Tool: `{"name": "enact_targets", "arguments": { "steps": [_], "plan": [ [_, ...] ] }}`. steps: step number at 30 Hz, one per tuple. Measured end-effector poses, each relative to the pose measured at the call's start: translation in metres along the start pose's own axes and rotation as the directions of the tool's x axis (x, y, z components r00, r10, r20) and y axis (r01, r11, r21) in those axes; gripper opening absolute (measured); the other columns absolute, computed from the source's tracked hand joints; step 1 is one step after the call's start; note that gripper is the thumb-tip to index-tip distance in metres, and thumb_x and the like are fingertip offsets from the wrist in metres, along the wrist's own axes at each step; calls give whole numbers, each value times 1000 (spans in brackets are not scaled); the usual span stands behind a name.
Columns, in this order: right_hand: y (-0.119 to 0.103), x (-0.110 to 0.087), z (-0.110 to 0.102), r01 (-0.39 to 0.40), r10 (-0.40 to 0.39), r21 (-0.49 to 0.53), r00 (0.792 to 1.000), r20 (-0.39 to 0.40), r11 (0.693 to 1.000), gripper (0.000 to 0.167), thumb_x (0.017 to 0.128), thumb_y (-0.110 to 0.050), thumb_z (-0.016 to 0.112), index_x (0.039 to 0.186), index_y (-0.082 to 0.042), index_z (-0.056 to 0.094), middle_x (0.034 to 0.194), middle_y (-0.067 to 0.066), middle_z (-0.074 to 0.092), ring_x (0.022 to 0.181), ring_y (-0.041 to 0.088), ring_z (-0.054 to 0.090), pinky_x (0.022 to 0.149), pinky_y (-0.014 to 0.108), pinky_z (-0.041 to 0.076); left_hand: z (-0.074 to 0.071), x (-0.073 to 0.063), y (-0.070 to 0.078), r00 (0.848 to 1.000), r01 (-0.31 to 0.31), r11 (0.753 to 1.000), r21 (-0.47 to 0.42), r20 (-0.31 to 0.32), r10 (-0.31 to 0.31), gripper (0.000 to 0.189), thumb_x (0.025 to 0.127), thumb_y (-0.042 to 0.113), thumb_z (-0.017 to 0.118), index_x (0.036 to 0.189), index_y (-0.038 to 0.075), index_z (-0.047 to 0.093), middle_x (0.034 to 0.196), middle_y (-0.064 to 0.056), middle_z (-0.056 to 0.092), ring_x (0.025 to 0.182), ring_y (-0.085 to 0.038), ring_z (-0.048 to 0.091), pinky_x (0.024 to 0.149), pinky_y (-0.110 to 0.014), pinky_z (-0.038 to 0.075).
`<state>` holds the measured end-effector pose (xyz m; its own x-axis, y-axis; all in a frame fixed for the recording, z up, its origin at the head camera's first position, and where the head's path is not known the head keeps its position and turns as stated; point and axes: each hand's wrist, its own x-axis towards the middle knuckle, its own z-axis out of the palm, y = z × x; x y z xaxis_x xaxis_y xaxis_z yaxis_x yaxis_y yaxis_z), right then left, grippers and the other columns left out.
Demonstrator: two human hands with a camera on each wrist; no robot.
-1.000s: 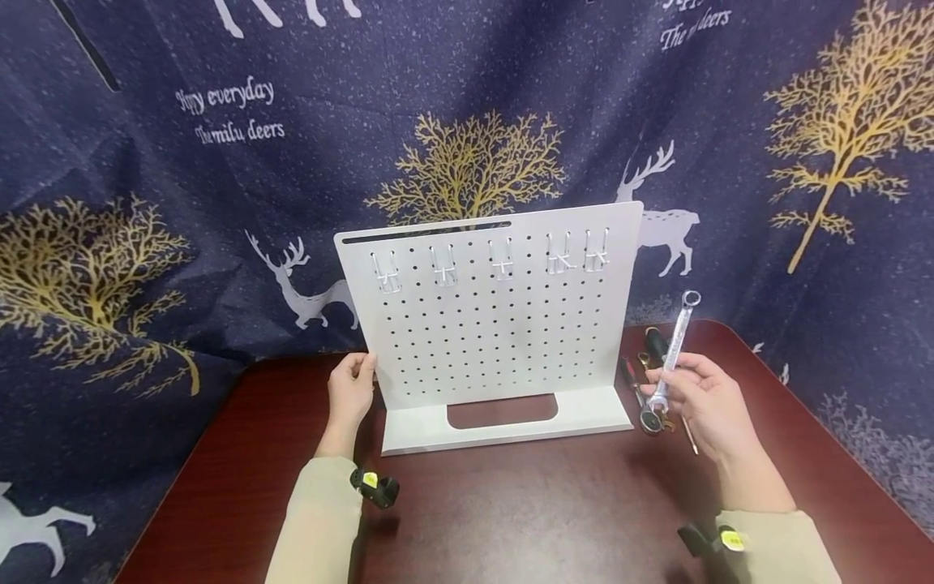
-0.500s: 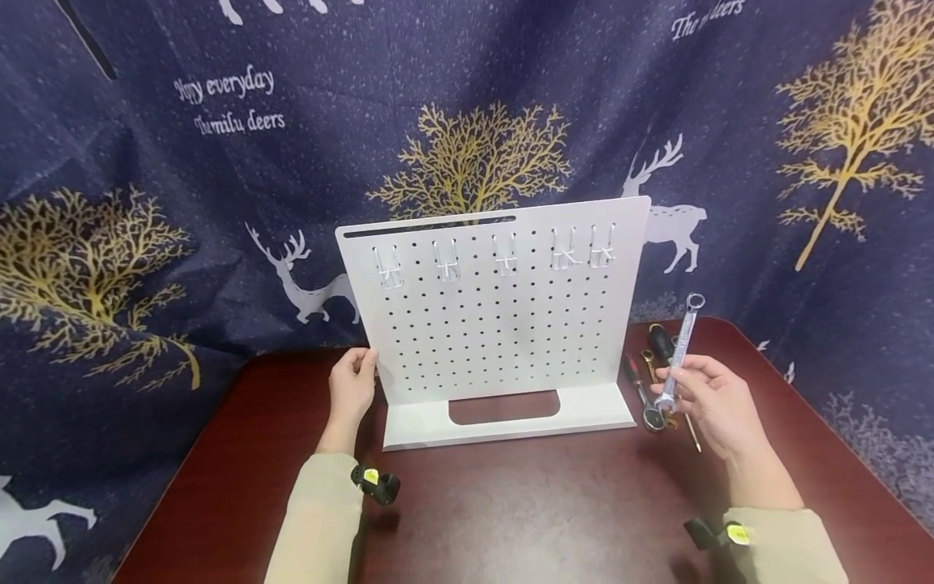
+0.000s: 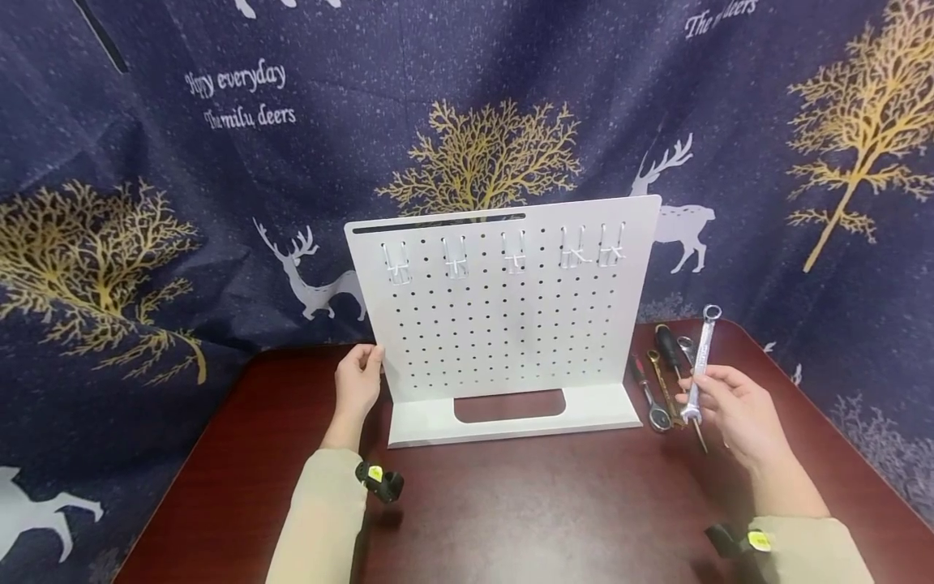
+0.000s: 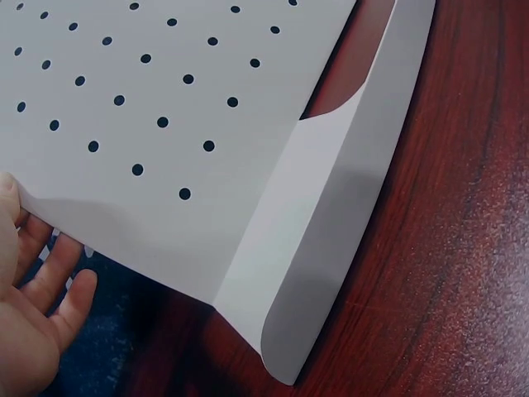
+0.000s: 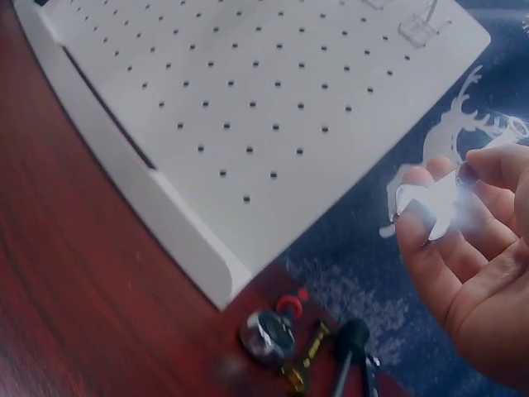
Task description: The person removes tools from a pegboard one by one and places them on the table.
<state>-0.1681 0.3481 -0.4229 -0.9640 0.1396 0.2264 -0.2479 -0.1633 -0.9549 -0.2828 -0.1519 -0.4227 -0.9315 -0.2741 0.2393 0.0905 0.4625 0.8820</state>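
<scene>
In the head view, my left hand (image 3: 356, 385) pinches the left edge of a white pegboard (image 3: 477, 369). The left wrist view has the thumb at the front of the board and the other fingers (image 4: 73, 306) behind its edge. My right hand (image 3: 740, 414) grips a silver combination wrench (image 3: 703, 353) between thumb and fingers, to the right of the board. Its ring end points up and its open end down. Glare covers part of the wrench (image 5: 438, 198) in the right wrist view. Several wire hooks (image 3: 515, 258) hang in a row along the pegboard's top.
Right of the board on the dark red table (image 3: 525, 503) lie a red-handled ratchet (image 3: 659, 415), a gold wrench (image 3: 660, 381), a dark-handled screwdriver (image 3: 667, 347) and another silver wrench (image 3: 686, 347), partly hidden by my hand. A patterned blue cloth (image 3: 467, 73) hangs behind.
My right hand has moved slightly right and down with the wrench, which now stands a little more upright and uncovers more of the tools. My left hand keeps its hold on the board.
</scene>
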Motion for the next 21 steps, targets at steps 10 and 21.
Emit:
{"name": "enact_targets", "arguments": {
  "steps": [10, 21],
  "plan": [
    [-11, 0, -29, -130, 128, -81, 991, -34, 988, 10, 95, -15, 57, 93, -16, 66, 82, -7, 72, 71, 6, 69, 55, 24, 54, 0, 1, 0, 1000, 1, 1000, -22, 14, 0, 29, 97, 28, 53, 102, 1, 63, 101, -21, 67, 95, -34, 65, 81, -43, 52],
    [-20, 11, -57, -179, 164, -418, 984, -72, 891, 16, 94, -21, 59, 85, -31, 67, 77, -21, 67, 69, -2, 65, 55, 19, 52, 0, 1, 0, 1000, -6, 1000, -22, 10, 6, 30, 98, 28, 52, 102, 0, 62, 102, -21, 67, 92, -32, 65, 81, -42, 53]
  ]
}}
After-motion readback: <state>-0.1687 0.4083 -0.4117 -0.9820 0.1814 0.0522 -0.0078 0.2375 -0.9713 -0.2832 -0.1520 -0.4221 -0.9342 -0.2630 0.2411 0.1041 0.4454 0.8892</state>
